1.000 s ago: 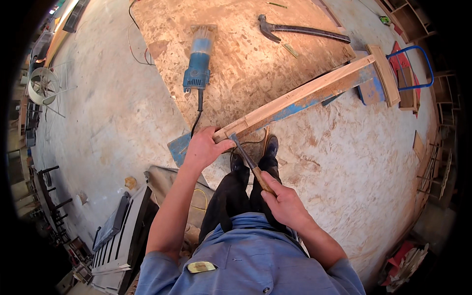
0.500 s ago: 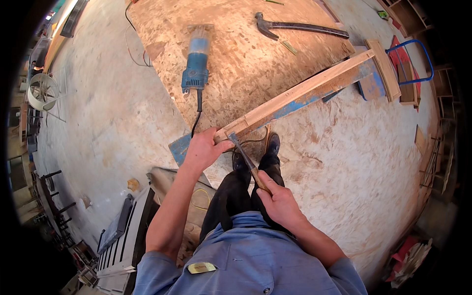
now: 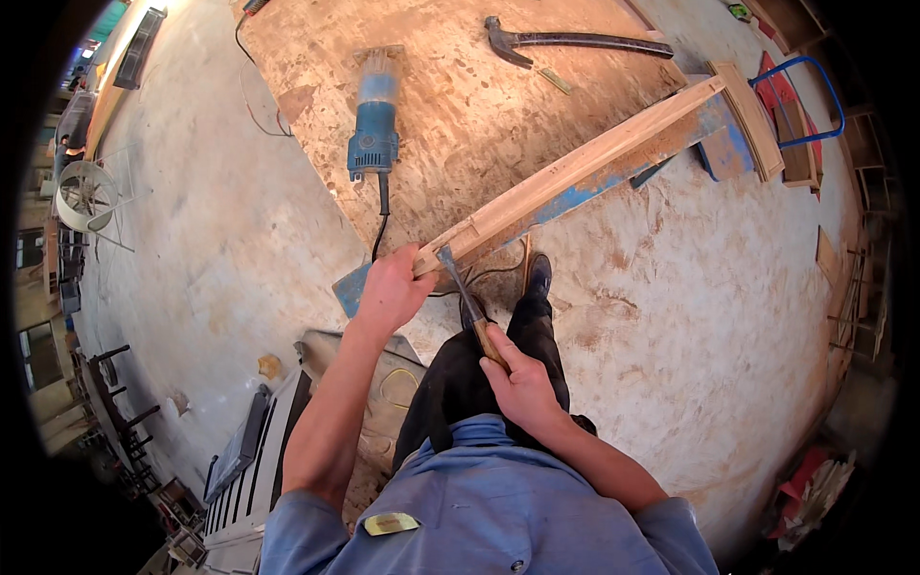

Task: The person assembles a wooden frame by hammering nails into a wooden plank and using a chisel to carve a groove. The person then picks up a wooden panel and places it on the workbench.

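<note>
A long strip of pale wood (image 3: 585, 163) lies slantwise along the table's near right edge, over a blue-painted bar. Its near end is gripped by my left hand (image 3: 388, 295), with the fingers curled around the far side and partly hidden. In my right hand (image 3: 522, 385) is a chisel (image 3: 464, 289), held by its wooden handle. The chisel's metal blade reaches up to the near side of the strip, close to my left thumb; its tip appears to touch the wood.
On the board-topped table (image 3: 316, 115) lie a blue corded power tool (image 3: 374, 132) and a claw hammer (image 3: 585, 40). The blue-painted bar (image 3: 585, 192) runs along the table's edge. Wooden boards (image 3: 747, 120) and a blue tubular handle (image 3: 832, 101) stand at the right. A white fan (image 3: 86, 196) is far left.
My right hand and the chisel have shifted a little left, and the chisel's handle has swung slightly closer to my left arm. My left hand keeps its grip on the strip's end.
</note>
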### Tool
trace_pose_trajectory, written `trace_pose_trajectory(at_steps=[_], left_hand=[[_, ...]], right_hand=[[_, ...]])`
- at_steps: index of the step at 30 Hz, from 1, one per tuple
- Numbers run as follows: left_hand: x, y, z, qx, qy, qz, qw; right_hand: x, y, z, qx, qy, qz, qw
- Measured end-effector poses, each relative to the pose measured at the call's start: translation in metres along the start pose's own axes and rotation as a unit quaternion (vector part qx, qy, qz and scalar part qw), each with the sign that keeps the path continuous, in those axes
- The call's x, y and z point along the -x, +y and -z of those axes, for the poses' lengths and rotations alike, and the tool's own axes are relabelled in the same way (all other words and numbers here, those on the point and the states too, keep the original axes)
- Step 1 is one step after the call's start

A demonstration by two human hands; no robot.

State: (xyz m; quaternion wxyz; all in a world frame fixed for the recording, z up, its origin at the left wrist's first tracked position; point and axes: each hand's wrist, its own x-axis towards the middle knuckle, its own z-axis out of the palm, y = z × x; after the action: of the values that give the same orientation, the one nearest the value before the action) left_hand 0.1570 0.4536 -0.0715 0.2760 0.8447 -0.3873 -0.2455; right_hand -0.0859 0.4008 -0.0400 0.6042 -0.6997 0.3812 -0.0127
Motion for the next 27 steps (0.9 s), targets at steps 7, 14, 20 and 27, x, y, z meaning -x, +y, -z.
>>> trace_pose_trajectory(at_steps=[7, 14, 20, 27], left_hand=[[0.002, 0.006, 0.002, 0.016, -0.012, 0.043, 0.999], [-0.002, 0.005, 0.007, -0.048, -0.025, 0.011, 0.998], [-0.009, -0.004, 0.005, -0.009, 0.000, -0.088, 0.996], [-0.019, 0.013, 0.018, 0.127, -0.137, 0.064, 0.980]], right_hand=[[-0.006, -0.012, 0.023, -0.167, -0.093, -0.136, 0.972], [0.002, -0.031, 0.058, -0.193, -0.089, -0.188, 0.959], [0.010, -0.032, 0.047, 0.037, -0.058, -0.051, 0.996], [0.005, -0.046, 0.051, 0.068, -0.059, -0.053, 0.995]])
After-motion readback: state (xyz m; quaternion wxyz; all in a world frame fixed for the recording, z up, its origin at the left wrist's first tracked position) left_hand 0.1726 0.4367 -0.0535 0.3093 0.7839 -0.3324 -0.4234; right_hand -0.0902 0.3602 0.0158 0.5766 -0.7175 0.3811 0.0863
